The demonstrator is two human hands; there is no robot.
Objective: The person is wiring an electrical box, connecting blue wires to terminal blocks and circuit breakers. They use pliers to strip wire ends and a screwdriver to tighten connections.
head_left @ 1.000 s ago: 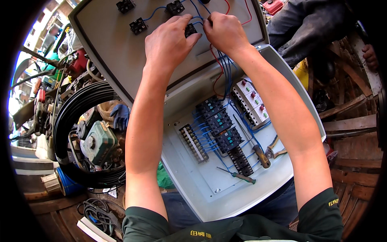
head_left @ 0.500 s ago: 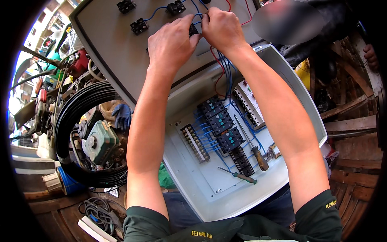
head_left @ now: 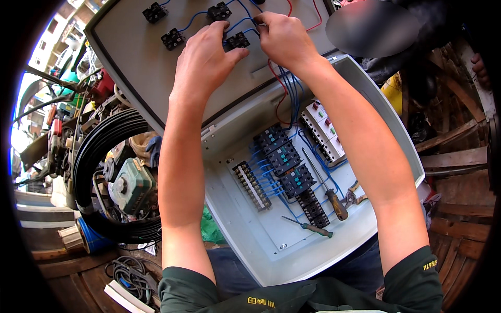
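Note:
My left hand (head_left: pixel 205 58) is at the raised lid (head_left: pixel 130 60) of a grey electrical enclosure. Its thumb and forefinger are spread on either side of a black contact block (head_left: pixel 237 40); whether they touch it I cannot tell. Just to the right, my right hand (head_left: pixel 286 39) is closed with its fingertips pinched on a blue wire (head_left: pixel 251 30) running from that block. More black contact blocks (head_left: pixel 172 38) sit on the lid, linked by blue wires. Inside the enclosure, black contactors (head_left: pixel 284 159) stand beside a terminal strip (head_left: pixel 251 185) and white breakers (head_left: pixel 323 130).
A long screwdriver (head_left: pixel 337 205), a smaller screwdriver (head_left: pixel 317 230) and pliers (head_left: pixel 350 198) lie inside the enclosure. To the left are a coil of black cable (head_left: pixel 86 156) and a green machine (head_left: pixel 131 185). Wooden planks (head_left: pixel 456 161) lie at right, near another person's hand (head_left: pixel 479 68).
My left hand has moved left and its fingers have spread, uncovering the contact block. My right hand stays near the same wires. The lid has shifted slightly left and up in the picture.

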